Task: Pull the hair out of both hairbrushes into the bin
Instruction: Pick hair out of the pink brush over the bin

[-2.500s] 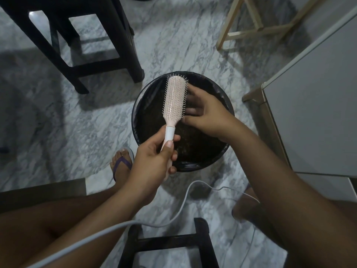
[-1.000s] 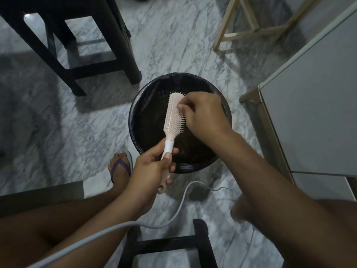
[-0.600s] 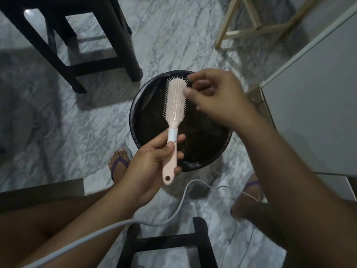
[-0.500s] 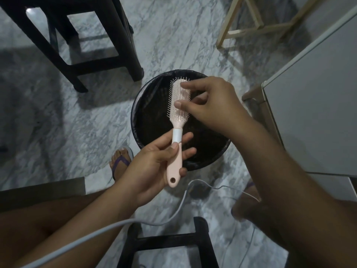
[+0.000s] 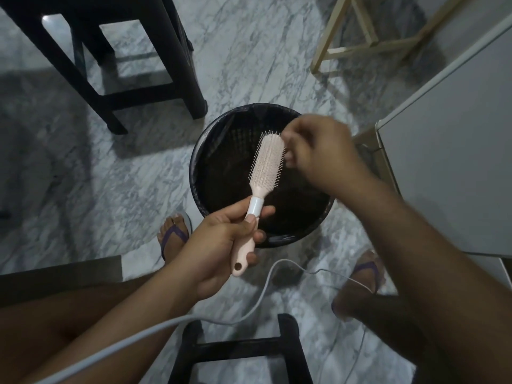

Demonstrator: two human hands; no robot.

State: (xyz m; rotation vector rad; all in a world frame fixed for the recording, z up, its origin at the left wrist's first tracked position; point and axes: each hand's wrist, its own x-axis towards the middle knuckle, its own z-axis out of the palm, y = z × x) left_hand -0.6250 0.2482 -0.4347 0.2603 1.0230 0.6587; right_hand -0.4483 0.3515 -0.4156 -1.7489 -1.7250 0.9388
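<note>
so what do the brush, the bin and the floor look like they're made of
Hairbrush: looks like matte pale pink plastic, moulded in one piece with thin bristles and a white collar at the neck.
Bin: probably plastic, since its wall shows a woven lattice pattern; a glossy black bag lines it.
Floor: seems polished marble or marble-look tile, grey veins on white with soft reflections.

Left hand [image 5: 221, 245] has the pink hairbrush [image 5: 263, 176] by its handle, fingers wrapped round, bristled head tilted up and away over the black bin [image 5: 210, 151]. Right hand [image 5: 321, 153] sits at the brush head's far edge, fingers bunched against the bristles (blurred, so whether it pinches any hair I cannot tell). The bin stands on the marble floor [image 5: 83, 176] between two sandalled feet. A grey cable [image 5: 266, 284] snakes across the floor just below the bin. A dark stool [image 5: 110, 51] stands beyond, upper left.
</note>
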